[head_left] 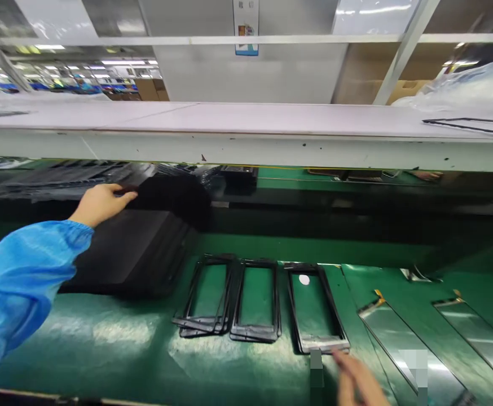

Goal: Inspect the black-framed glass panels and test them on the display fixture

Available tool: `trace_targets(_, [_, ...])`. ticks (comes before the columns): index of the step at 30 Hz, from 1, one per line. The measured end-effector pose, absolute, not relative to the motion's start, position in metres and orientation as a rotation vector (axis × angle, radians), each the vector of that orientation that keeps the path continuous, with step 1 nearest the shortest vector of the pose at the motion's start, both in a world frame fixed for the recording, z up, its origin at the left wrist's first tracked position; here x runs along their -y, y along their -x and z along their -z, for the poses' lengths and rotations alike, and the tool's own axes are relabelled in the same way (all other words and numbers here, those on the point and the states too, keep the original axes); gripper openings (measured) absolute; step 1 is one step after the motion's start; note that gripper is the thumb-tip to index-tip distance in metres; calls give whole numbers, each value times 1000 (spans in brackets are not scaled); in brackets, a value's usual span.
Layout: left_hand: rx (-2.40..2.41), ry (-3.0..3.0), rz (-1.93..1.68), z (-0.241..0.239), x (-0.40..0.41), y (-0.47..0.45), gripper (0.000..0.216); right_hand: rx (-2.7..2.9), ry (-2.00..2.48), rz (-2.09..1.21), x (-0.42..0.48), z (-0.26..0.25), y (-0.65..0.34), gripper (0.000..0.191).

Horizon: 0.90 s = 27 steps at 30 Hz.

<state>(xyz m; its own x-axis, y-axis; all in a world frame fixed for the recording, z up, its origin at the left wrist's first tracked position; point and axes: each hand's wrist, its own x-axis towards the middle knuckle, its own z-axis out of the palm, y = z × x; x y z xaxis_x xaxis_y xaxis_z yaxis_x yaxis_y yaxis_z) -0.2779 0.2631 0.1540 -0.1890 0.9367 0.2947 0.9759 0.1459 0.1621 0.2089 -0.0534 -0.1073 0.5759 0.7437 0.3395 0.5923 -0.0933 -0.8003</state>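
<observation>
My left hand (101,203), in a blue sleeve, reaches forward to the far left and rests its fingers on a black plastic-wrapped stack (132,254); the fingers are curled against the black material. My right hand (359,380) is low at the bottom edge, fingers extended and blurred, just below the near end of a black rectangular frame (316,307). Two more piles of black frames (257,301) (206,299) lie to its left on the green mat (102,338).
Shiny rectangular film sheets (403,338) (479,332) lie on the mat at right. A white shelf (246,129) spans overhead, with a thin black frame (470,124) and a plastic bag (470,84) on it. Dark trays (60,177) sit under the shelf.
</observation>
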Motion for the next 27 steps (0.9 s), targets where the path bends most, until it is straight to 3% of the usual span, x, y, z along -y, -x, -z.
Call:
trace_targets(2, [2159,2214,427,-128,-256,242,56,1090,1940,-23,51,122,-266,38])
trace_targets(4, [1998,2552,308,-93,-240,194,36,1175,2086,84,52,141,-320,55])
trace_targets(7, [1907,2791,122,-32,-217,119,19,1300,2102,-10,66,170,-361,64])
trace_targets(13, [2101,2753,60,48,-215,51,36,1424,2107,-67,141,192,-345,73])
trace_targets(15, [2175,2748,110,53,-221,47,37,1441,2086,-48,158,186,-339,71])
trace_targets(19, [2320,2807,340,45,-230,49,33,1368,2126,87,175,163,-338,46])
trace_targets(24, [2473,2961,931,18,-208,65,53,1113,2131,335,181,110,-329,39])
trace_targets(27, [2462,2984,1333,2,-169,74,60,782,1981,185,171,78,-308,43])
